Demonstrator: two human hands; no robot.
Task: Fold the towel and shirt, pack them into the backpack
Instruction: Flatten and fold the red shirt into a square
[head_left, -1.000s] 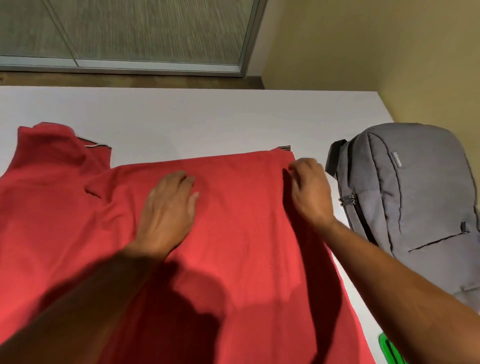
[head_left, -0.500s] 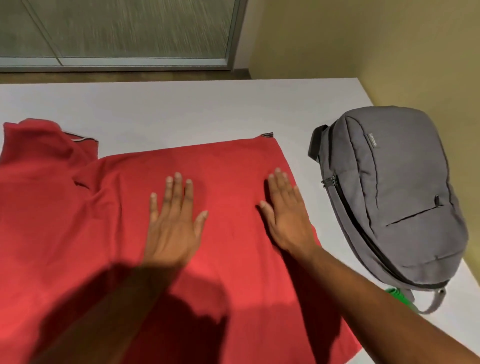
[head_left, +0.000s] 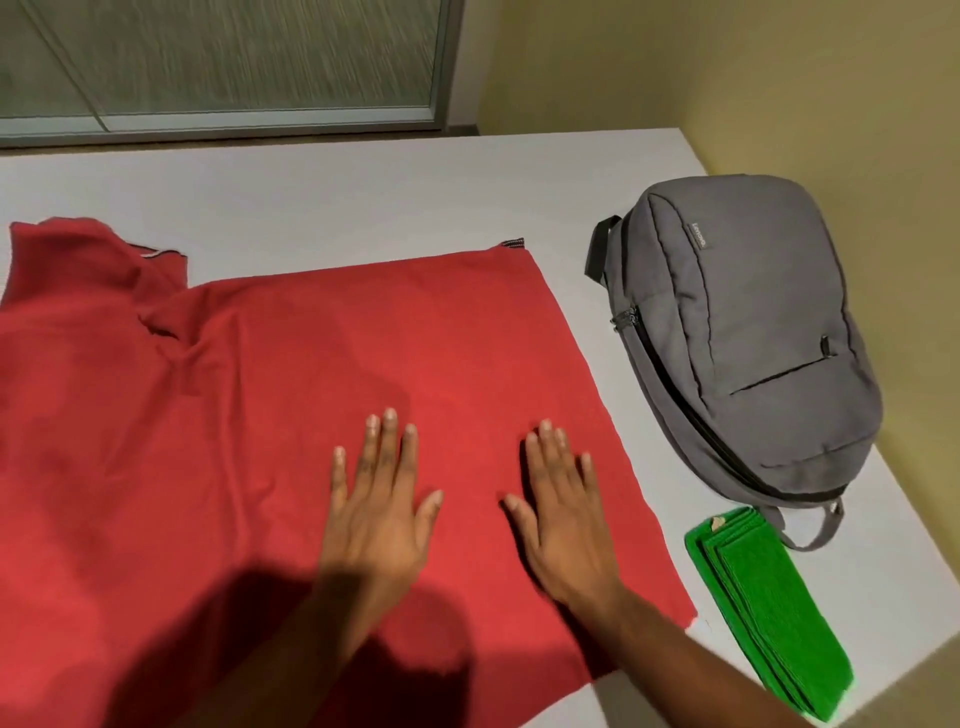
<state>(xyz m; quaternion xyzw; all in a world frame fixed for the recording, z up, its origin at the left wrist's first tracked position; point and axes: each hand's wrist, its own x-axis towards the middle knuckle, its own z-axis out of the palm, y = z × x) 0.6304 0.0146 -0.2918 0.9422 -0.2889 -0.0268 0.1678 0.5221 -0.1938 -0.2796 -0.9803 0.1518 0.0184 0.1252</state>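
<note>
A red shirt (head_left: 218, 415) lies spread over the white table (head_left: 337, 192), its collar at the far left and one side folded over with a straight right edge. My left hand (head_left: 376, 512) lies flat on the shirt with fingers straight. Beside it, my right hand (head_left: 563, 512) presses flat near the shirt's right edge. A grey backpack (head_left: 743, 332) lies zipped on the table to the right. In front of the backpack, a folded green towel (head_left: 769, 608) rests near the table's front right edge.
The table's right edge runs close beside the backpack, with a yellow wall behind it. A glass panel with a metal frame (head_left: 441, 67) stands beyond the table's far edge. Bare tabletop shows beyond the shirt.
Both hands have slid toward me over the shirt, flattening it. My right hand left the shirt's far right corner and now lies flat. The view has tilted down, bringing the green towel into sight.
</note>
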